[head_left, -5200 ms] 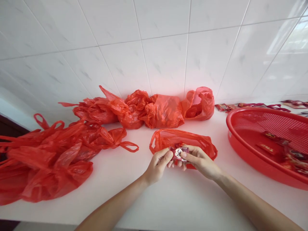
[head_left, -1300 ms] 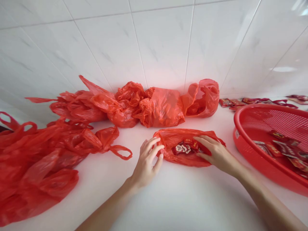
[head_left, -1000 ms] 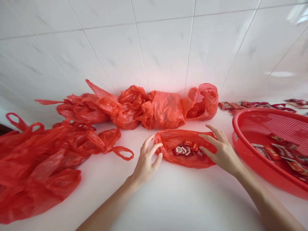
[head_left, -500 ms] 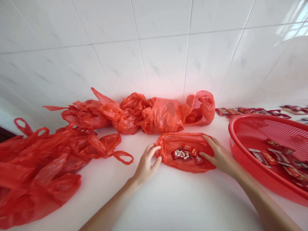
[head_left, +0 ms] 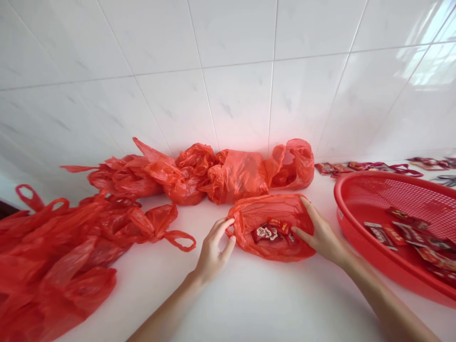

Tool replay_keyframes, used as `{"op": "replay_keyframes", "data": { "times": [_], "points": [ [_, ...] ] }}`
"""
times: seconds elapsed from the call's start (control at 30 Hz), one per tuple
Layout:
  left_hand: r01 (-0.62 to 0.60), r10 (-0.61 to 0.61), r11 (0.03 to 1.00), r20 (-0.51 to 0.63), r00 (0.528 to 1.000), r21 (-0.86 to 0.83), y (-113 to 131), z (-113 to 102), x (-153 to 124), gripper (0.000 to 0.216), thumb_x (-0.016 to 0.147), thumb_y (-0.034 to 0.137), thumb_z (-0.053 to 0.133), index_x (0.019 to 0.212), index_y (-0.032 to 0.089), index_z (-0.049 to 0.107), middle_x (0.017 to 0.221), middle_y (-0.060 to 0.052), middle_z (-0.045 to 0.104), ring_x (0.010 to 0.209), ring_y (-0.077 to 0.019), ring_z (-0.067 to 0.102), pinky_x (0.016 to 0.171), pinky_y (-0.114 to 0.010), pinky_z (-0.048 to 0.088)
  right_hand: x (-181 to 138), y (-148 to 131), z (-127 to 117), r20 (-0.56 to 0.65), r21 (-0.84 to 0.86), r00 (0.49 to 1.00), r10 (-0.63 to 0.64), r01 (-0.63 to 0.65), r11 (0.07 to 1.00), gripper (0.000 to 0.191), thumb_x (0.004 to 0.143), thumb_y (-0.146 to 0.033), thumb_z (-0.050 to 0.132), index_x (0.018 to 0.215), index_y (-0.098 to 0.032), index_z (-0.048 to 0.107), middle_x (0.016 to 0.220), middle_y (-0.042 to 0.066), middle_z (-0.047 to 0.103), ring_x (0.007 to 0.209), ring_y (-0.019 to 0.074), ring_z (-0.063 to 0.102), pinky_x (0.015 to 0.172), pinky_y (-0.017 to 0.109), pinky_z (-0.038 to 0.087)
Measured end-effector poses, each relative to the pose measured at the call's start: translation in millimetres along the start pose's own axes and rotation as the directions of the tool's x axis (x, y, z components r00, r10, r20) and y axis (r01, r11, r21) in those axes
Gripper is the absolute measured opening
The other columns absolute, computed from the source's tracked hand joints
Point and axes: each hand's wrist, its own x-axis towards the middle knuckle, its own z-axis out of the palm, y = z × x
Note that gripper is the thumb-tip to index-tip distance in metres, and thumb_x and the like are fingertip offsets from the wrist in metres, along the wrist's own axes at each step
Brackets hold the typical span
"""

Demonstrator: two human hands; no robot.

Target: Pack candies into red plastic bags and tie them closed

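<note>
A red plastic bag (head_left: 245,244) lies with its mouth spread wide on the white table. Several small wrapped snacks (head_left: 265,232) in dark red and bright red packets rest inside it. My left hand (head_left: 213,249) holds the bag's left edge, fingertips at the rim and thumb just below. At the opposite side, my right hand (head_left: 322,235) grips the rim with its thumb inside the mouth and its fingers along the outer side, partly hidden by the plastic.
A red mesh basket (head_left: 351,223) holding several snack packets (head_left: 413,237) stands at the right. Filled red bags (head_left: 237,175) line the tiled wall. A heap of red bags (head_left: 53,261) covers the left side. More packets (head_left: 331,168) lie behind the basket.
The view has shifted slightly, so the scene sits a little lower and to the left. Both hands stay on the bag's edges, and the snacks inside are about where they were.
</note>
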Motion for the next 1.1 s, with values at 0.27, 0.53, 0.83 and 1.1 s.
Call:
{"op": "replay_keyframes", "data": {
  "times": [0.27, 0.53, 0.83, 1.1],
  "points": [
    [0.020, -0.020, 1.000, 0.020, 1.000, 0.000, 2, 1, 0, 0.035, 0.095, 0.025, 0.056, 0.130, 0.023, 0.058, 0.128, -0.010, 0.065, 0.120, -0.0231, 0.064, 0.103, -0.038, 0.053, 0, -20, -16, 0.246, -0.027, 0.962, 0.118, -0.115, 0.993, 0.104, 0.080, -0.044, 0.071, 0.162, -0.027, 0.010, 0.164, 0.015, 0.029, 0.145, 0.0337, 0.042, 0.111, 0.047, 0.046],
    [0.050, -0.053, 0.998, 0.168, 0.984, 0.023, 7, 8, -6, 0.071, 0.085, 0.023, 0.069, 0.150, 0.030, 0.043, 0.146, -0.014, 0.047, 0.138, -0.0311, 0.048, 0.112, -0.050, 0.047, -5, -25, -21, 0.309, 0.091, 0.947, 0.086, -0.120, 0.989, 0.117, 0.070, -0.027, 0.075, 0.163, -0.029, 0.005, 0.166, 0.015, 0.020, 0.143, 0.0358, 0.043, 0.104, 0.044, 0.052],
    [0.063, -0.060, 0.998, 0.171, 0.983, -0.013, 18, 10, -3, 0.015, 0.090, 0.020, 0.060, 0.097, 0.023, 0.074, 0.106, -0.007, 0.061, 0.093, -0.0196, 0.068, 0.089, -0.036, 0.059, 1, -40, -12, 0.185, 0.585, 0.960, 0.209, -0.278, 0.762, 0.103, 0.074, -0.033, 0.077, 0.160, -0.028, 0.020, 0.152, 0.015, 0.047, 0.131, 0.0346, 0.056, 0.097, 0.049, 0.057],
    [-0.081, 0.071, 0.992, -0.109, 0.992, -0.095, 27, -3, 3, 0.009, 0.093, 0.019, 0.059, 0.093, 0.021, 0.068, 0.106, -0.006, 0.062, 0.097, -0.0174, 0.065, 0.083, -0.029, 0.057, 0, -55, -17, 0.000, 0.718, 0.979, 0.202, -0.140, 0.682, 0.090, 0.077, -0.037, 0.082, 0.154, -0.032, 0.036, 0.154, 0.011, 0.049, 0.137, 0.0324, 0.052, 0.110, 0.051, 0.049]
  ]
}}
